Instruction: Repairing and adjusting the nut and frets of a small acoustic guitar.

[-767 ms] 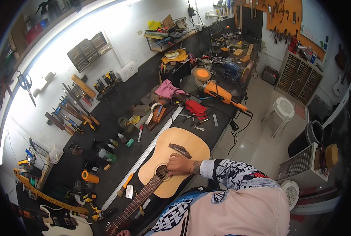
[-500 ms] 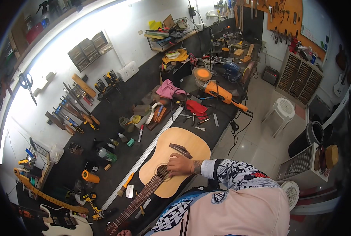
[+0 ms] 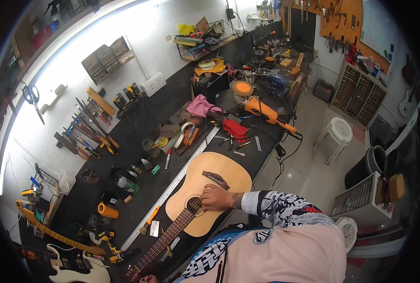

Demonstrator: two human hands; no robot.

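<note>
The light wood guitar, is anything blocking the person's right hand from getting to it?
Nothing visible stands in the way: the right hand is right over the guitar, beside the sound hole.

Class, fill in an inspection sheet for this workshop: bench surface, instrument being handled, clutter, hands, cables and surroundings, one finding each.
Surface: dark bench, much of it covered with tools.
Job's things: acoustic guitar, pale top facing up, strings in place.
Clutter: long ruler beside the guitar; brush; red cloth; pink cloth; orange power tool.
Hands: right hand over the strings between soundhole and bridge; left hand near the headstock, cut off by the frame, grip unclear.
Cables: dark cable loops beside the bench edge near the power tool.
Surroundings: tools along the wall; white stool on a tiled floor.
</note>
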